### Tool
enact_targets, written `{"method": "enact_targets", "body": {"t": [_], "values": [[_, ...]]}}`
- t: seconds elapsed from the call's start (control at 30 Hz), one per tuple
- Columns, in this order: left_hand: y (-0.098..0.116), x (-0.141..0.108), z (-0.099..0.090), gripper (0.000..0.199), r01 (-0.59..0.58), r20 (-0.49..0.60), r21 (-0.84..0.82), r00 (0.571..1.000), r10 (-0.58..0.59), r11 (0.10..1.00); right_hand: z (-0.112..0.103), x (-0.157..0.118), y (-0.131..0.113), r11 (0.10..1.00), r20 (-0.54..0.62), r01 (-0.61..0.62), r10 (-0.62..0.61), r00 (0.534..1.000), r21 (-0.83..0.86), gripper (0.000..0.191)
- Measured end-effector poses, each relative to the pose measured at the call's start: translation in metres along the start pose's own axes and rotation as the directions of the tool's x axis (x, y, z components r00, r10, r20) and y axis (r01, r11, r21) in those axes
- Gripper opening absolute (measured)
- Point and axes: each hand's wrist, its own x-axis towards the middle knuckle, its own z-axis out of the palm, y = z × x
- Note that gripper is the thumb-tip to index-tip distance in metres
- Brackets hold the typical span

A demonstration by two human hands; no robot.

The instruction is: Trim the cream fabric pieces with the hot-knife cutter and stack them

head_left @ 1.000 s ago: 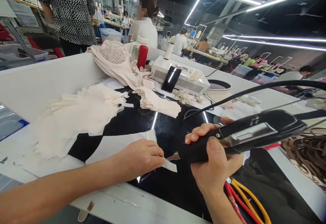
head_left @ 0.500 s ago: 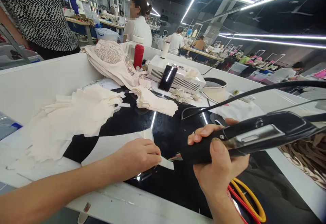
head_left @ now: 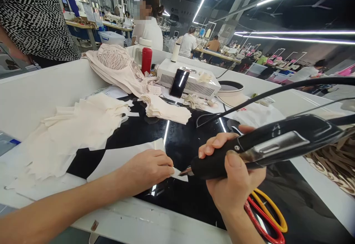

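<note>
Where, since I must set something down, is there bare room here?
The black mat is bare right of the red and yellow loops, and between the smaller cream stack and the white piece under the left hand. The back is crowded with garments, a red bottle, a phone and a white box.

Cloth (head_left: 118, 159) lies beneath the left fingers (head_left: 164, 170) on a desk (head_left: 144, 220), a fabric pile (head_left: 74, 125) at left, a tool (head_left: 283, 140) at right; behind, a phone (head_left: 179, 84) stands before a box (head_left: 203, 89) bearing a spool (head_left: 175, 53).
</note>
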Motion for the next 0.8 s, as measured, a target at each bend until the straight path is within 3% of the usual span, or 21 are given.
{"method": "enact_targets", "body": {"t": [0.2,0.8], "values": [[0.0009,-0.0001,0.0002,0.017,0.022,0.006,0.004,1.000,-0.023,1.000,0.0004,-0.0081,0.0037,1.000,0.076,-0.001,0.001,0.997,0.007,0.039],[0.0023,0.0019,-0.0020,0.019,0.021,-0.001,-0.019,1.000,-0.021,1.000,-0.0021,-0.0070,0.0042,1.000,0.075,0.015,-0.015,0.997,0.006,0.039]]}}
